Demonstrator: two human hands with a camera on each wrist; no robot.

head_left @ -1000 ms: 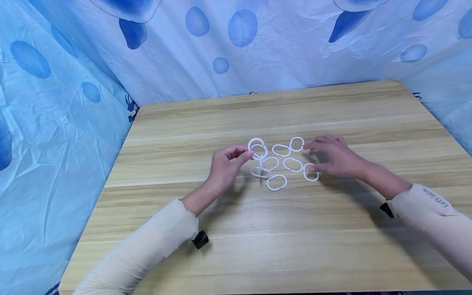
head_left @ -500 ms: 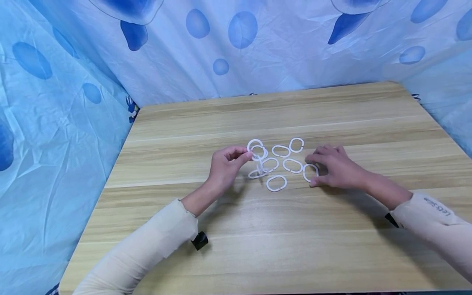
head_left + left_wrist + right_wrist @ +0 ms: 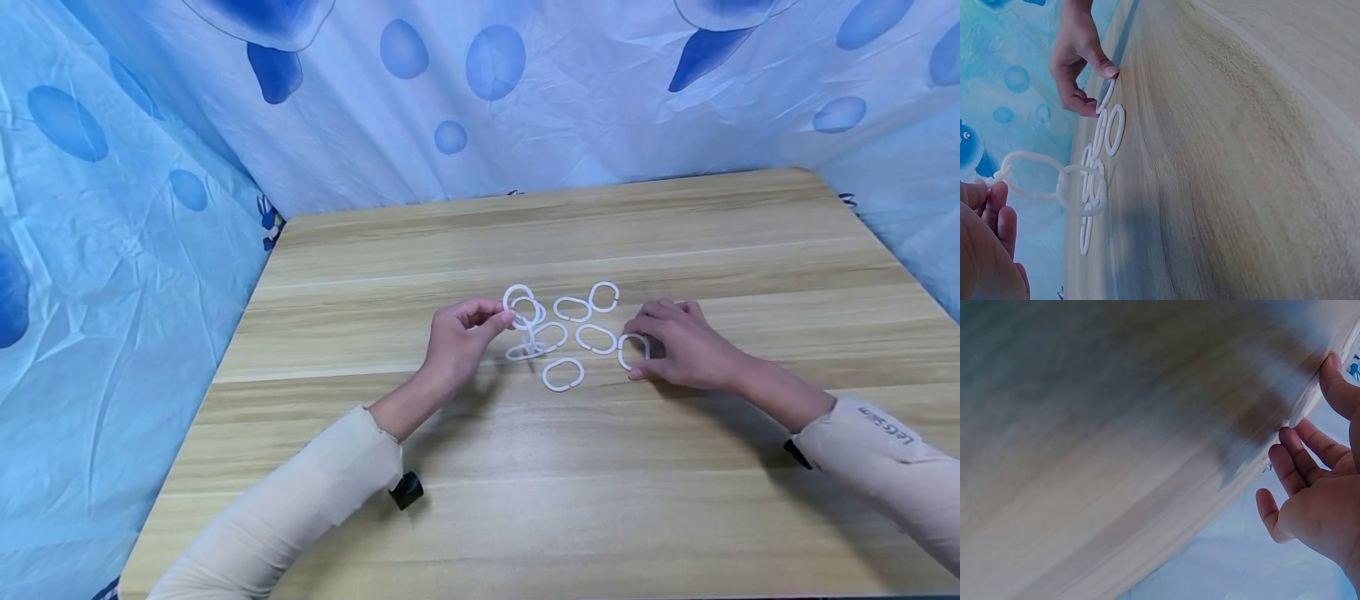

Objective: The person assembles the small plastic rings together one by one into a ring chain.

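Observation:
My left hand (image 3: 459,335) pinches the top of a short chain of white oval plastic links (image 3: 1034,154) between thumb and fingers. The chain hangs above the table, each link hooked through its neighbour. My right hand (image 3: 678,346) rests at the right of the group, thumb at one end and fingers at the other of a single split link (image 3: 620,354) on the table. The left wrist view shows this link between thumb and fingers. In the right wrist view the right hand (image 3: 1319,465) mostly hides it. Small gaps show in the links' sides.
Several loose white links lie flat between the hands, among them a near link (image 3: 562,360) and a far link (image 3: 604,283). They rest on a wood-grain table (image 3: 510,500). A blue patterned curtain (image 3: 360,142) stands behind the table and at its sides.
My right hand has come slightly toward the table's near side, its thumb and fingers now at both ends of the rightmost link. The left hand stays put, while its hanging chain has swung slightly.

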